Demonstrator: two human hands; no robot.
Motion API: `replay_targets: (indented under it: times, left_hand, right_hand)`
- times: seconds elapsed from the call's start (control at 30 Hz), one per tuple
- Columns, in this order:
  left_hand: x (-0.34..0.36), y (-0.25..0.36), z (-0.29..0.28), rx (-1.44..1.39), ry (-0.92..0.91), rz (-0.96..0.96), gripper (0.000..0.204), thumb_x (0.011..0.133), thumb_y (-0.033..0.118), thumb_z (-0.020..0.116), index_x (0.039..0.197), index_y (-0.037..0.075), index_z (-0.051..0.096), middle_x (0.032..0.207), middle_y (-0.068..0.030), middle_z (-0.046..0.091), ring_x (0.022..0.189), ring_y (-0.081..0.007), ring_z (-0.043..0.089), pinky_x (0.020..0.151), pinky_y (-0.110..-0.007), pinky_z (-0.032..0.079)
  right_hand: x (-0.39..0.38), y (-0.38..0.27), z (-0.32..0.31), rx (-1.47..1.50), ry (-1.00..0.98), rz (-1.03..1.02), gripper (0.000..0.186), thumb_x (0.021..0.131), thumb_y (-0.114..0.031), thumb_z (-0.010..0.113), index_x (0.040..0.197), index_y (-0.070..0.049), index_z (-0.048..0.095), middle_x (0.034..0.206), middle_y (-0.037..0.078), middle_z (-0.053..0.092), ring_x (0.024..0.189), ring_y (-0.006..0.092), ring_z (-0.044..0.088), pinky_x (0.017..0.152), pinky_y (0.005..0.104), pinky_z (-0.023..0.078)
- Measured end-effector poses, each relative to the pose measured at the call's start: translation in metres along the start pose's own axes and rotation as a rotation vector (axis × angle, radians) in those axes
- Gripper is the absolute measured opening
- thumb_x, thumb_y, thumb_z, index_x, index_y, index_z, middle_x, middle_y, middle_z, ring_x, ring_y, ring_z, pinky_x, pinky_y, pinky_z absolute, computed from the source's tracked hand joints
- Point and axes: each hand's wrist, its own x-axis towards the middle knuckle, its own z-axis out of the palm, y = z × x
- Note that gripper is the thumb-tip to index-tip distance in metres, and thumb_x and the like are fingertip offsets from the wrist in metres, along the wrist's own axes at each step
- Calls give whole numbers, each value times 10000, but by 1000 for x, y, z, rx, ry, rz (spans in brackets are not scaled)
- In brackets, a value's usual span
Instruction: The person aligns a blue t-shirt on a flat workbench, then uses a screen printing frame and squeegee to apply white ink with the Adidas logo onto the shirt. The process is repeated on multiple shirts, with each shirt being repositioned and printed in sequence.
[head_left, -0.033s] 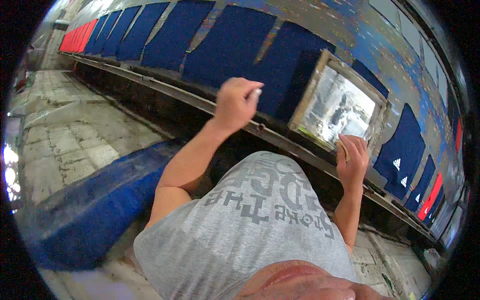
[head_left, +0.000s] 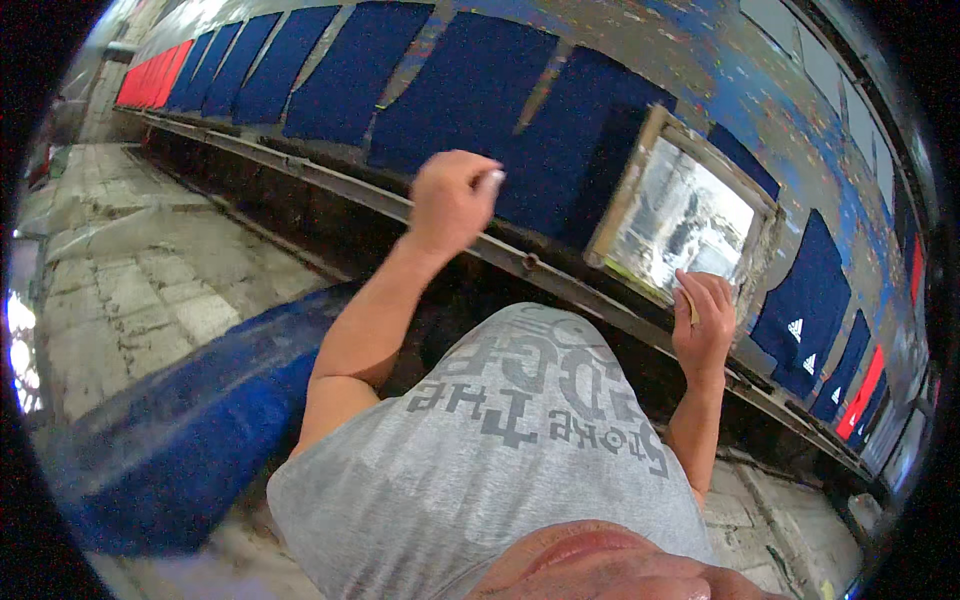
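Note:
My left hand [head_left: 455, 200] is closed above the near edge of the long table, in front of a navy fabric panel [head_left: 445, 95]. A small whitish spot shows at its fingertips; whether that is a thing or a thumb is unclear. My right hand [head_left: 706, 315] is closed at the near right side of a wooden screen frame [head_left: 622, 190]. A narrow pale yellow edge shows between its thumb and fingers, but its kind is hidden. The frame's bright, shiny mesh [head_left: 680, 215] carries a dark blotchy pattern. It rests tilted on the table, partly over navy fabric.
Several navy pieces and red pieces [head_left: 155, 75] line the paint-spotted table [head_left: 690, 50]. At right, a navy piece [head_left: 805, 305] bears white marks. A metal rail [head_left: 330, 172] runs along the near edge. Blue covering [head_left: 200, 450] lies left of me over the tiled floor [head_left: 120, 270].
My left hand has shifted a little to the left, away from the screen frame, still closed. The right hand stays at the frame's near right side.

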Motion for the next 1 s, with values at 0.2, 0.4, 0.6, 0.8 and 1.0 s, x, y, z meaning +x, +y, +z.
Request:
replay_targets:
  times: [0.2, 0.4, 0.6, 0.8, 1.0]
  left_hand:
    - [-7, -60, -41, 707, -438, -472, 471, 1064, 497, 710, 995, 48, 833, 1068, -183, 813, 1040, -426, 775, 903, -553, 620]
    - [-22, -35, 47, 511, -532, -550, 492, 1010, 524, 789, 1011, 33, 831, 1080, -196, 817, 1043, -423, 786, 904, -556, 624]
    - [-16, -6, 88, -178, -364, -695, 230, 988, 235, 852, 905, 30, 788, 853, -101, 788, 854, -251, 780, 768, -454, 621]
    - [8, -11, 114, -1338, -62, -1333, 172, 985, 109, 840, 1088, 92, 704, 1005, -23, 696, 888, -179, 681, 787, -367, 645]
    - [123, -20, 104, -1346, -37, -1166, 84, 1007, 60, 787, 1054, 53, 718, 1057, -63, 728, 923, -253, 720, 779, -425, 685]
  right_hand:
    - [10, -30, 17, 132, 16, -17, 224, 886, 66, 804, 1089, -29, 803, 987, 143, 782, 929, 361, 750, 831, 449, 612]
    - [5, -9, 67, 228, -99, -26, 150, 855, -9, 856, 976, -63, 785, 926, 116, 762, 887, 347, 736, 799, 449, 610]
    - [24, 16, 96, 14, -297, -73, 385, 841, -285, 919, 1133, -86, 766, 1185, 104, 730, 1152, 331, 684, 981, 459, 565]
    - [47, 53, 141, -265, -269, -107, 602, 832, -286, 881, 1370, -86, 700, 1330, 109, 670, 1252, 324, 631, 1000, 489, 540]
    - [161, 116, 101, -373, 65, -163, 93, 903, -162, 696, 983, -154, 743, 841, 103, 728, 777, 346, 764, 674, 505, 624]
